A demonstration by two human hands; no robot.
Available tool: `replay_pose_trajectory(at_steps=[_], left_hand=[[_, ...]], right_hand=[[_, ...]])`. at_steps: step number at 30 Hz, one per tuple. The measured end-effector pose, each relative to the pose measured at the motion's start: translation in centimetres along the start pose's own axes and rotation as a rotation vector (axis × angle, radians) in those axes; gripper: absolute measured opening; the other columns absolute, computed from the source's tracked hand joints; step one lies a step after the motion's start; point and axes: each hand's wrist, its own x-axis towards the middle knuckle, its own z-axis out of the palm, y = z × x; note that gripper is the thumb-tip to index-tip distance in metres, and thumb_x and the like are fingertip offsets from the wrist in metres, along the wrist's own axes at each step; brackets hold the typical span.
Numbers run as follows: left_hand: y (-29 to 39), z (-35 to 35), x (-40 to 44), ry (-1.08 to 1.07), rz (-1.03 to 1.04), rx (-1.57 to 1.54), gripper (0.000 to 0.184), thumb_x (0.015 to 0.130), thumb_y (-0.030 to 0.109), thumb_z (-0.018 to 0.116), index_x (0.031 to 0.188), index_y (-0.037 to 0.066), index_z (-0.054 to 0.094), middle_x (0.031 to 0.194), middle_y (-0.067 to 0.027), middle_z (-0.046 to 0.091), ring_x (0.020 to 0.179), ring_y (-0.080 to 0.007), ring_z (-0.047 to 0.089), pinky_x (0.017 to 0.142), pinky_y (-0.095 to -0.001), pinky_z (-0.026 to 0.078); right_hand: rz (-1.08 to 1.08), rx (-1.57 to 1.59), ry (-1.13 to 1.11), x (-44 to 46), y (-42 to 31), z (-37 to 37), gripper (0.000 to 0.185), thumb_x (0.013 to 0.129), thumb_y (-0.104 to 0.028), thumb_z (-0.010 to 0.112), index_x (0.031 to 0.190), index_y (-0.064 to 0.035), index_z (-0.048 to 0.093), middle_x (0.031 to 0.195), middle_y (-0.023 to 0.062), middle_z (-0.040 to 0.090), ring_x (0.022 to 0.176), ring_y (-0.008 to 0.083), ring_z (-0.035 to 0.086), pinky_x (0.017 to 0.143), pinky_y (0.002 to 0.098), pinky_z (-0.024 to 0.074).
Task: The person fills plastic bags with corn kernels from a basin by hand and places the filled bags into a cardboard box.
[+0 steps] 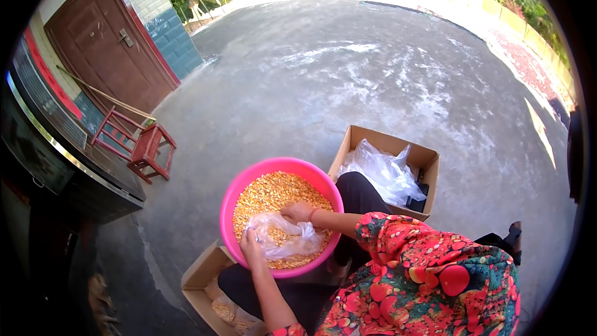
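A pink basin (227, 211) full of yellow corn kernels (273, 186) sits at my knees. Inside it lies a clear plastic bag (280, 250), with some kernels showing at its mouth. My left hand (252, 247) pinches the bag's near left edge. At the far side of the bag, my right hand (298, 211), with a red band on its wrist, reaches down into the kernels. Its fingers look curled around some of them, and the fingertips are partly hidden.
A cardboard box (429, 177) holding clear plastic bags (382, 171) stands on the right. Another cardboard box (198, 270), with bagged kernels, is at lower left. Farther left are a red wooden chair (148, 149), a dark cabinet (93, 193) and a brown door (102, 37). Grey concrete (280, 87) spreads ahead.
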Motion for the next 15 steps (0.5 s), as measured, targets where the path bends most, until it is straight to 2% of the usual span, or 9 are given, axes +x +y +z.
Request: replay_pose_trajectory(at_steps=[2, 4, 6, 7, 8, 9, 10, 12, 15], left_hand=[[0.4, 0.3, -0.4, -0.011, -0.003, -0.005, 0.026, 0.091, 0.018, 0.046, 0.102, -0.002, 0.058, 0.091, -0.0053, 0.059, 0.079, -0.0114, 0.054, 0.068, -0.0244, 0.044], [0.5, 0.3, -0.5, -0.012, -0.013, 0.015, 0.026, 0.091, 0.017, 0.046, 0.102, -0.003, 0.058, 0.091, -0.0056, 0.059, 0.080, -0.0117, 0.054, 0.070, -0.0243, 0.044], [0.3, 0.1, -0.4, -0.008, 0.004, 0.027, 0.026, 0.091, 0.017, 0.046, 0.102, -0.003, 0.059, 0.091, -0.0055, 0.059, 0.080, -0.0117, 0.054, 0.070, -0.0242, 0.044], [0.0, -0.1, -0.3, -0.016, 0.014, 0.008, 0.026, 0.091, 0.017, 0.047, 0.102, -0.003, 0.059, 0.091, -0.0054, 0.059, 0.080, -0.0117, 0.054, 0.069, -0.0243, 0.044], [-0.3, -0.1, -0.3, -0.025, 0.024, -0.012, 0.026, 0.090, 0.017, 0.047, 0.101, -0.003, 0.059, 0.091, -0.0053, 0.059, 0.080, -0.0117, 0.055, 0.069, -0.0244, 0.044], [-0.5, 0.0, 0.0, 0.006, 0.011, -0.010, 0.027, 0.091, 0.020, 0.046, 0.096, -0.003, 0.060, 0.082, -0.0012, 0.058, 0.071, -0.0074, 0.050, 0.062, -0.0219, 0.041], [-0.6, 0.1, 0.1, 0.007, 0.024, -0.002, 0.027, 0.091, 0.020, 0.046, 0.096, -0.003, 0.060, 0.082, -0.0012, 0.058, 0.071, -0.0074, 0.050, 0.062, -0.0219, 0.041], [-0.7, -0.4, 0.4, 0.026, 0.044, -0.004, 0.027, 0.091, 0.020, 0.046, 0.097, -0.003, 0.060, 0.085, -0.0027, 0.059, 0.074, -0.0089, 0.052, 0.064, -0.0229, 0.042], [-1.3, -0.5, 0.4, 0.031, 0.033, -0.024, 0.028, 0.091, 0.019, 0.046, 0.098, -0.003, 0.060, 0.087, -0.0044, 0.060, 0.076, -0.0108, 0.054, 0.067, -0.0240, 0.044]], right_hand=[[0.140, 0.045, -0.088, -0.3, -0.6, -1.0, 0.019, 0.083, -0.024, 0.049, 0.078, -0.0086, 0.060, 0.069, 0.0134, 0.060, 0.066, 0.0330, 0.059, 0.059, 0.0419, 0.0480], [0.155, 0.108, -0.034, -0.1, 0.8, -0.4, 0.023, 0.084, -0.025, 0.047, 0.075, -0.0072, 0.060, 0.066, 0.0110, 0.061, 0.064, 0.0287, 0.061, 0.057, 0.0391, 0.0479], [0.477, 0.620, 0.071, 0.2, 1.7, 0.2, 0.024, 0.083, -0.025, 0.047, 0.072, -0.0078, 0.059, 0.063, 0.0050, 0.057, 0.054, 0.0201, 0.056, 0.049, 0.0342, 0.0447], [0.466, 0.630, 0.076, 0.3, 1.5, -0.5, 0.024, 0.083, -0.025, 0.047, 0.072, -0.0078, 0.059, 0.063, 0.0050, 0.057, 0.054, 0.0201, 0.056, 0.049, 0.0342, 0.0447], [0.661, 0.882, -0.001, 0.4, 1.7, -1.5, 0.022, 0.082, -0.025, 0.048, 0.072, -0.0086, 0.059, 0.062, 0.0023, 0.055, 0.049, 0.0156, 0.051, 0.045, 0.0308, 0.0402], [0.852, 1.136, -0.086, 0.9, 1.4, -2.8, 0.020, 0.081, -0.025, 0.050, 0.073, -0.0094, 0.058, 0.062, -0.0003, 0.052, 0.045, 0.0110, 0.046, 0.040, 0.0274, 0.0357], [0.838, 1.144, -0.083, 1.3, 0.8, -3.7, 0.020, 0.081, -0.025, 0.050, 0.073, -0.0094, 0.058, 0.062, -0.0003, 0.052, 0.045, 0.0110, 0.046, 0.040, 0.0274, 0.0357], [0.769, 1.488, -0.052, 2.1, -1.0, -5.3, 0.015, 0.079, -0.025, 0.052, 0.076, -0.0107, 0.057, 0.062, -0.0009, 0.048, 0.041, 0.0084, 0.037, 0.037, 0.0224, 0.0264], [0.661, 1.510, -0.126, 3.5, -3.5, -6.4, 0.014, 0.080, -0.023, 0.050, 0.078, -0.0102, 0.056, 0.062, -0.0010, 0.047, 0.041, 0.0065, 0.032, 0.037, 0.0219, 0.0222]])
